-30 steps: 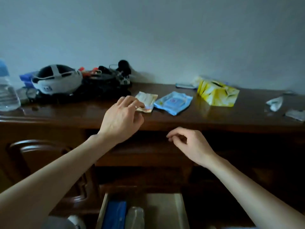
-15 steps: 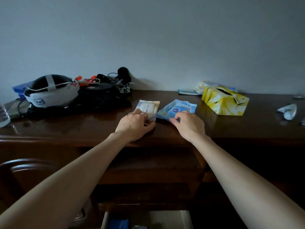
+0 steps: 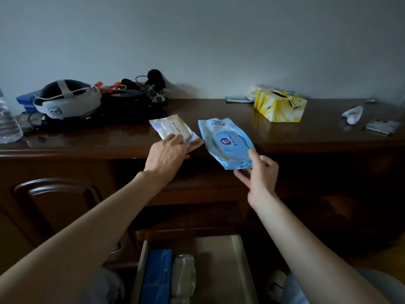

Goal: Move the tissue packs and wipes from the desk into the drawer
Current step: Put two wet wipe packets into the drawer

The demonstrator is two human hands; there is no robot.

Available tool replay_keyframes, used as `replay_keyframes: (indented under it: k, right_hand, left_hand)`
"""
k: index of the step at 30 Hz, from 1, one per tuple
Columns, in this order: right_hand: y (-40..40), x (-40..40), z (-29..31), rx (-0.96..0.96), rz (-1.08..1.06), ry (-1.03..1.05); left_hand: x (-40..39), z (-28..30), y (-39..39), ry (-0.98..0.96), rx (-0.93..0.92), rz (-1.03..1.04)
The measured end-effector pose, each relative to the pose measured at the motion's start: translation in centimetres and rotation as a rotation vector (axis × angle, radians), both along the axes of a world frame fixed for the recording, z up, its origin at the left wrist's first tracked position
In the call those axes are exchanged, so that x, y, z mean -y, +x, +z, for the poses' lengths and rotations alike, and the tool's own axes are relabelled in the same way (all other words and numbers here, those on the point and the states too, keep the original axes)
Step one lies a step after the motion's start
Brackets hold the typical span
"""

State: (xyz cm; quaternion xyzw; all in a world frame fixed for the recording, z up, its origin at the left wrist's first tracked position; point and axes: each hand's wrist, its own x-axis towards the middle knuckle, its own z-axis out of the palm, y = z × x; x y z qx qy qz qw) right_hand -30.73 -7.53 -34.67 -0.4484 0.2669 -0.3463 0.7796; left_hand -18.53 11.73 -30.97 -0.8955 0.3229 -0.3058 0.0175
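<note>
My left hand (image 3: 167,155) grips the near end of a white and beige wipes pack (image 3: 173,130), lifted at the front edge of the dark wooden desk (image 3: 109,139). My right hand (image 3: 259,172) pinches the lower corner of a blue wipes pack (image 3: 225,142) with a round lid, tilted up off the desk. Below, a light-coloured drawer (image 3: 219,266) stands open, holding a blue pack (image 3: 156,277) and a clear-wrapped pack (image 3: 183,277). A yellow tissue box (image 3: 279,106) sits at the back right of the desk.
A white and black headset (image 3: 65,100) and tangled cables (image 3: 140,95) lie at the back left, a water bottle (image 3: 7,121) at the far left. Small packets (image 3: 238,99) lie behind the tissue box. A white object (image 3: 352,114) and a flat device (image 3: 382,127) lie far right. A chair back (image 3: 54,194) stands lower left.
Both hands closed on the packs lying flat on the desk and lifted them toward me over the desk edge. The view tipped down, showing more of the drawer.
</note>
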Motion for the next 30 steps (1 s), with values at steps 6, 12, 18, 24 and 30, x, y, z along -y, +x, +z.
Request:
replay_keyframes:
  k: [6,12,18,24,30]
  right_hand:
    - [-1.8,0.2,-3.2,-0.118,0.188,0.064]
    - [-4.5,0.1,-8.4,-0.222,0.837,-0.176]
    - [-3.3,-1.8,-7.5,-0.142,0.751,-0.154]
    - [-3.5,-1.6,-7.9,-0.183,0.636,-0.093]
    - [-4.3,-0.8,-9.2,-0.252,0.555,-0.169]
  left_hand:
    - [-1.8,-1.9,-4.1,-0.368,0.001,-0.185]
    - [-5.6,-8.3,-7.9,-1.350,-1.292,-0.406]
    - [-5.0,-12.0,-9.5,-1.480,-1.482,-0.512]
    - [-4.3,-11.8,-8.9,-1.545,-1.039,-0.403]
    - [-4.8,-12.8,-7.9,-1.275,-1.450,-0.445]
